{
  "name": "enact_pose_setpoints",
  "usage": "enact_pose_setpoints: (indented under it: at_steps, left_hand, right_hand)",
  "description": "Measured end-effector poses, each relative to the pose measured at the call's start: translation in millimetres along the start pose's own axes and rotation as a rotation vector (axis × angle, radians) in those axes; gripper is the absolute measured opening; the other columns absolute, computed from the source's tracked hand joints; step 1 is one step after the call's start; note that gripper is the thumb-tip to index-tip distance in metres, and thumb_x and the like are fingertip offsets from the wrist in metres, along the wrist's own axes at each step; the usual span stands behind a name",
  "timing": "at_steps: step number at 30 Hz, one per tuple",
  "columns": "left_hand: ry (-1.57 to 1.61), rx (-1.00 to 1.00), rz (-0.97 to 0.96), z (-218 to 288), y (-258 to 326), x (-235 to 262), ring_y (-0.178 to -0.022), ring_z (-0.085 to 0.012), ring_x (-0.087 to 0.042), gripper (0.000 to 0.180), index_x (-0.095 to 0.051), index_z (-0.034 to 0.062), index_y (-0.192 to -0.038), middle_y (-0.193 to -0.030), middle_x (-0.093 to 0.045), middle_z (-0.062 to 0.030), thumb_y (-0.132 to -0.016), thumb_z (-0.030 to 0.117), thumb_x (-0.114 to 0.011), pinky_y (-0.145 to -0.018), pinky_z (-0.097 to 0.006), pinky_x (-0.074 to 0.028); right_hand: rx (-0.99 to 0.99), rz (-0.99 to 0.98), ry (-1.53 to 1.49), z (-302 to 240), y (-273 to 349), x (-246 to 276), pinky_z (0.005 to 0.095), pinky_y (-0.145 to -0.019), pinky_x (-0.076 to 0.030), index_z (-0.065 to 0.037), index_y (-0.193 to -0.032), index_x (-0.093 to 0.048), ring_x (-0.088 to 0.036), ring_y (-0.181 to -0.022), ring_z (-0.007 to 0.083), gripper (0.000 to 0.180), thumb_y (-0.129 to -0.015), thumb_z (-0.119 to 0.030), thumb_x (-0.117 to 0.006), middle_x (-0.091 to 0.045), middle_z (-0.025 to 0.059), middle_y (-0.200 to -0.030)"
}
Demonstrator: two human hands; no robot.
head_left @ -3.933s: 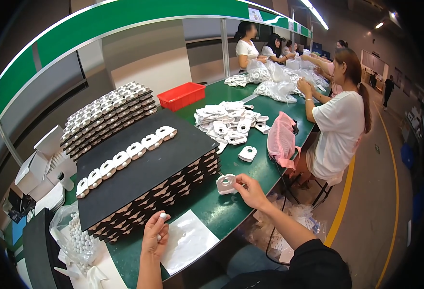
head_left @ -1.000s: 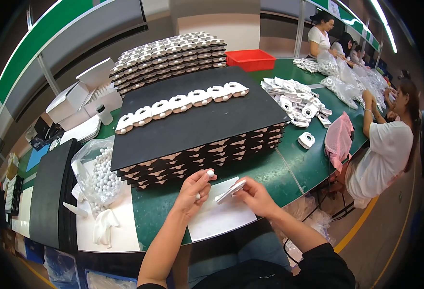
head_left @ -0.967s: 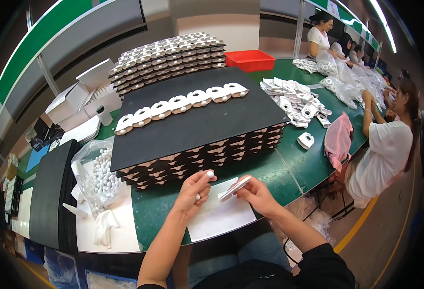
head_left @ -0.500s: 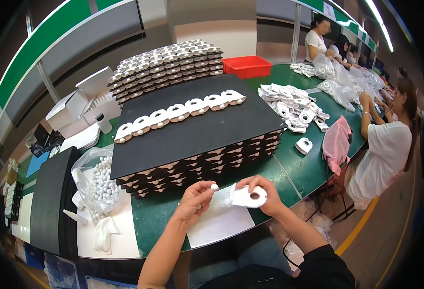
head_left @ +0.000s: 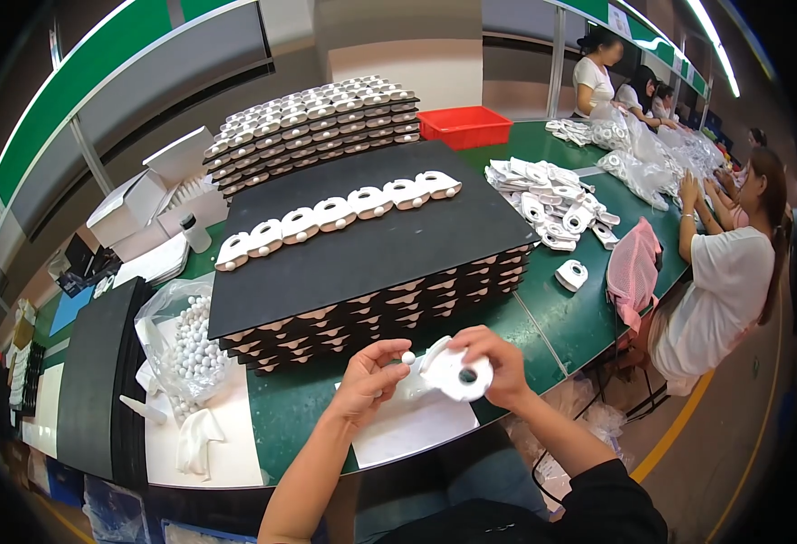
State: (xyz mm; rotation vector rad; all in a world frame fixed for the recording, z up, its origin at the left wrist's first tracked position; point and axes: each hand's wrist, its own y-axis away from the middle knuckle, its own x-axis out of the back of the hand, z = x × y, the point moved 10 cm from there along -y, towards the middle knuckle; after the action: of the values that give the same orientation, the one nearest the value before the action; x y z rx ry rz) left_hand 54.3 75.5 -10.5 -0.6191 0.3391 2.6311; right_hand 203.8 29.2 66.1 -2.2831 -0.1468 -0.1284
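Note:
Between the thumb and fingers of my left hand [head_left: 368, 381] is a small white ball [head_left: 408, 358]. My right hand [head_left: 500, 367] grips a white plastic part [head_left: 453, 372] with a round hole, tilted just right of the ball. Ball and part look close together; whether they touch I cannot tell. Both hands are above a white sheet [head_left: 416, 431] on the green table. Beyond them stands a stack of black boards [head_left: 326, 272], with a row of similar white parts [head_left: 333, 213] across its top, each with a ball at its front edge.
At left lie a clear bag of white balls [head_left: 201, 349], a small nozzle bottle [head_left: 143, 409] and a white cloth [head_left: 199, 442]. Loose white parts [head_left: 557, 204] are heaped at right, near a red bin [head_left: 464, 127] and a pink mesh bag [head_left: 634, 267]. Co-workers sit along the right side.
My right hand has turned and tilted the white part, bringing it slightly left and closer to the ball. My left hand has barely moved, its fingers a little more extended.

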Motion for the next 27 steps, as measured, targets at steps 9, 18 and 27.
enact_pose_setpoints:
  at_steps: [9, 18, 27]
  left_hand:
    - [-0.150, -0.044, 0.046, 2, -3, 0, -0.052, -0.0016, -0.042, 0.026, -0.059, 0.0061, -0.094, -0.079, -0.058, 0.0004, -0.070, 0.002, -0.069, -0.041, -0.015, -0.029]
    - [-0.335, -0.155, 0.003, 12, -1, -9, -0.058, -0.0027, -0.046, 0.030, -0.063, 0.0053, -0.100, -0.082, -0.057, 0.0007, -0.071, 0.002, -0.069, -0.042, -0.016, -0.031]
    - [-0.368, -0.124, 0.034, 7, 0, -4, -0.053, -0.0030, -0.043, 0.020, -0.060, 0.0022, -0.091, -0.077, -0.056, -0.0014, -0.072, 0.001, -0.067, -0.043, -0.017, -0.031]
  right_hand:
    - [-0.752, 0.193, -0.704, 81, 31, -21, 0.0301, -0.081, -0.047, -0.007, -0.111, -0.045, -0.056, -0.092, 0.0149, 0.020, -0.092, -0.008, -0.044, -0.056, 0.0065, -0.104]
    - [-0.766, 0.109, -0.707, 82, 33, -28, 0.0287, -0.085, -0.045, -0.006, -0.114, -0.045, -0.054, -0.097, 0.0140, 0.022, -0.092, -0.010, -0.045, -0.054, 0.0041, -0.107]
    - [-0.744, 0.123, -0.640, 84, 37, -25, 0.0294, -0.082, -0.046, -0.009, -0.109, -0.045, -0.055, -0.096, 0.0153, 0.018, -0.091, -0.009, -0.045, -0.055, 0.0039, -0.103]
